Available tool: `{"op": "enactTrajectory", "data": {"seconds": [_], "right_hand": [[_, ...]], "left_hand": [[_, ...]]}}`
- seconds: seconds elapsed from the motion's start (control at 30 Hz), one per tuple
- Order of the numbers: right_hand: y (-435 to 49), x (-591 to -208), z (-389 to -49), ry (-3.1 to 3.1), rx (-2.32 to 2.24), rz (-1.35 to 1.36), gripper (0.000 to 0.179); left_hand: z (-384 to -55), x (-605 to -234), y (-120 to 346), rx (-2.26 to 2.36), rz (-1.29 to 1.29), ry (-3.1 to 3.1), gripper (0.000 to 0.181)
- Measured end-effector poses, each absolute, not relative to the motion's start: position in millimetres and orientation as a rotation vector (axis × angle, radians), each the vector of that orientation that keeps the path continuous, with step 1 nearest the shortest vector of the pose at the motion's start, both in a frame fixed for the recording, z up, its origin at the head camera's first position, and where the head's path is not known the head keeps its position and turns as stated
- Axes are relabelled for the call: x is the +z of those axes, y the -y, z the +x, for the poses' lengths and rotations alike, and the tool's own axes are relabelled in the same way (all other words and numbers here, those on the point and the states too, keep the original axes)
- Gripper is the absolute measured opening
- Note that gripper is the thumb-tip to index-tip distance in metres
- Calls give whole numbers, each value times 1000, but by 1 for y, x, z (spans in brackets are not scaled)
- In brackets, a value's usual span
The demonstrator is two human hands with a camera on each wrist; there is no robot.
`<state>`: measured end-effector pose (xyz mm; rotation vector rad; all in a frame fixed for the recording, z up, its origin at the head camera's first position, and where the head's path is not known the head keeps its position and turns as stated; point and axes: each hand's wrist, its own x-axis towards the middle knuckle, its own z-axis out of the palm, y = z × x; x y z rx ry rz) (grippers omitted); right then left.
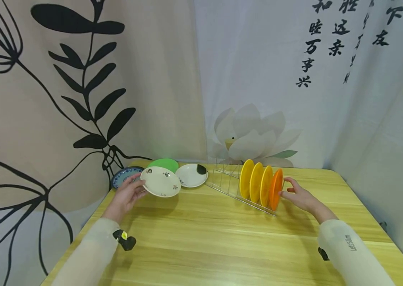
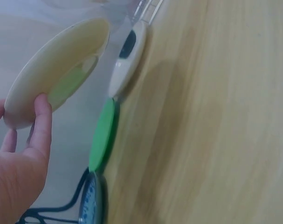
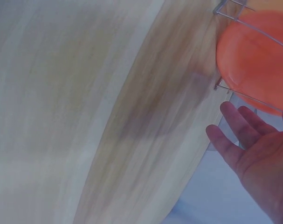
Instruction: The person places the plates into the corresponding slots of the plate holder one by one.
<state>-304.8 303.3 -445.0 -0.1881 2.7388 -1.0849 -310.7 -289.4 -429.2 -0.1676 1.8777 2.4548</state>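
My left hand (image 1: 128, 195) holds a cream plate (image 1: 160, 182) with small dark pictures by its left edge, raised and tilted above the table. In the left wrist view, the fingers (image 2: 42, 119) lie along the underside of the plate. My right hand (image 1: 299, 195) is at the right end of a wire dish rack (image 1: 228, 193), fingertips right by the end wire and an orange plate (image 1: 276, 190). The right wrist view has several fingers (image 3: 223, 140) spread loosely beside the rack. Three yellow plates (image 1: 246, 178) stand upright in the rack, left of the orange one.
On the wooden table (image 1: 201, 242), along the back left, lie a blue-patterned plate (image 1: 120, 178), a green plate (image 1: 165, 163) and a white plate (image 1: 190, 176) with a dark patch. A printed curtain (image 1: 162, 79) hangs behind the table.
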Motion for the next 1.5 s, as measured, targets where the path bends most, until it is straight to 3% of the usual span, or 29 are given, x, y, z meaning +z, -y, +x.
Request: {"op": "enactTrajectory", "data": {"seconds": [0.17, 0.83, 1.5], "right_hand": [[-303, -446, -306, -2747, -1077, -190, 83], [-304, -445, -307, -2732, -1071, -199, 84], [-306, -445, -306, -2714, -1080, -186, 84]], "left_hand": [[-309, -414, 279, 2468, -96, -1867, 62], [-335, -413, 238, 2577, -64, -1837, 46], [-353, -392, 191, 2594, -58, -1846, 48]]}}
